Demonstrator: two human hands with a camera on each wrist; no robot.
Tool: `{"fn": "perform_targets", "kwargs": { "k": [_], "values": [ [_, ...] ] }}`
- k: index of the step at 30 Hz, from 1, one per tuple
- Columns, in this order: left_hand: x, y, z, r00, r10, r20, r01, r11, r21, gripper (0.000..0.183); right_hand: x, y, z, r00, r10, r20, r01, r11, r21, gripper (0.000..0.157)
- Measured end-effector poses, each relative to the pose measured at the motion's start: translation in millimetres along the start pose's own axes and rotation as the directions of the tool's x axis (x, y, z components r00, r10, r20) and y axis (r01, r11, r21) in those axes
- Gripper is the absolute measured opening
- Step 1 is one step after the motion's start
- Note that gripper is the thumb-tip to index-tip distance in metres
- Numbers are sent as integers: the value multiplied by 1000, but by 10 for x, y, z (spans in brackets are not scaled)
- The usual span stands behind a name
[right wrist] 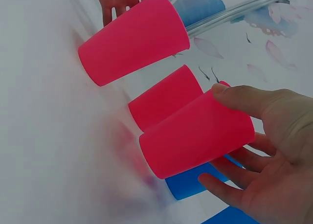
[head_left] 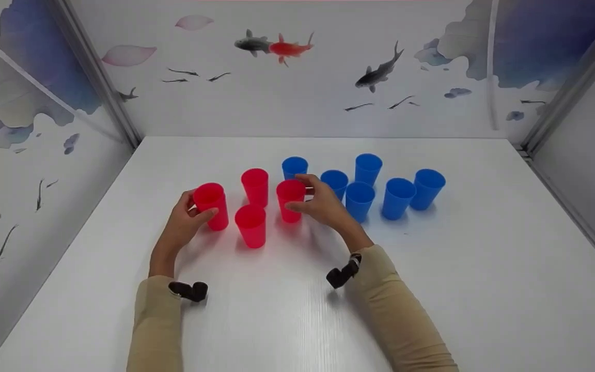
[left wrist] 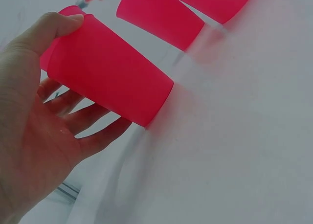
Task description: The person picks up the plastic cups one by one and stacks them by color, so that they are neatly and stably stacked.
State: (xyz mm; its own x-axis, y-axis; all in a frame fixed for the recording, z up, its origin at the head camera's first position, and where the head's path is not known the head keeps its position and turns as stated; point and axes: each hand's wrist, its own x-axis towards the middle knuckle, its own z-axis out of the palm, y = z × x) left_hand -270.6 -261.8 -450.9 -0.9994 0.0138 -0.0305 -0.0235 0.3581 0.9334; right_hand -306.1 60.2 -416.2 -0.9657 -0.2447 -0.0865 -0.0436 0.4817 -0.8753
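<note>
My left hand (head_left: 177, 225) grips the leftmost red cup (head_left: 218, 203), thumb on its near side and fingers round the far side. In the left wrist view, a second red edge shows past the rim of this cup (left wrist: 110, 70). My right hand (head_left: 327, 206) holds another red cup (head_left: 290, 196) with the thumb in front and fingers behind, the fingertips partly hidden. Both cups stand mouth up. Between the hands are two more upright red cups, one farther back (head_left: 256, 188) and one nearer me (head_left: 251, 227).
Several upright blue cups stand to the right on the white table (head_left: 256, 320); one blue cup (head_left: 294, 166) is behind my right hand's cup, and another (head_left: 429, 188) is farthest right. Walls (head_left: 302, 103) printed with fish and petals border the table at the back and sides.
</note>
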Motion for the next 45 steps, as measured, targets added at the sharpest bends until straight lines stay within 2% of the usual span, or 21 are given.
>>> {"fn": "perform_targets", "kwargs": {
  "k": [6, 12, 22, 28, 34, 40, 45],
  "values": [
    [3, 0, 14, 1000, -30, 0, 30, 1000, 6, 87, 2, -195, -75, 1000, -13, -4, 13, 1000, -25, 85],
    [22, -4, 5, 1000, -11, 2, 11, 1000, 13, 86, -16, -484, -155, 996, -83, -21, 82, 996, -35, 82],
    [13, -14, 11, 999, -35, 2, 35, 999, 8, 89, -13, -1021, -85, 984, -177, -11, 177, 983, -41, 79],
    [16, -3, -7, 1000, -20, 9, 20, 1000, 11, 88, -8, -1256, 52, 974, -223, -30, 224, 974, 42, 78],
    [9, 5, -33, 1000, -16, -1, 16, 1000, 11, 88, 17, -1404, 268, 978, -209, 9, 207, 974, 97, 79],
    [0, -13, -21, 999, -37, -4, 38, 999, 22, 83, 35, -1429, 457, 977, -204, 64, 198, 976, 93, 79],
    [25, -23, -25, 1000, -30, -3, 30, 999, 22, 84, 44, -1413, 606, 973, -220, 70, 213, 972, 96, 81]
  ]
}}
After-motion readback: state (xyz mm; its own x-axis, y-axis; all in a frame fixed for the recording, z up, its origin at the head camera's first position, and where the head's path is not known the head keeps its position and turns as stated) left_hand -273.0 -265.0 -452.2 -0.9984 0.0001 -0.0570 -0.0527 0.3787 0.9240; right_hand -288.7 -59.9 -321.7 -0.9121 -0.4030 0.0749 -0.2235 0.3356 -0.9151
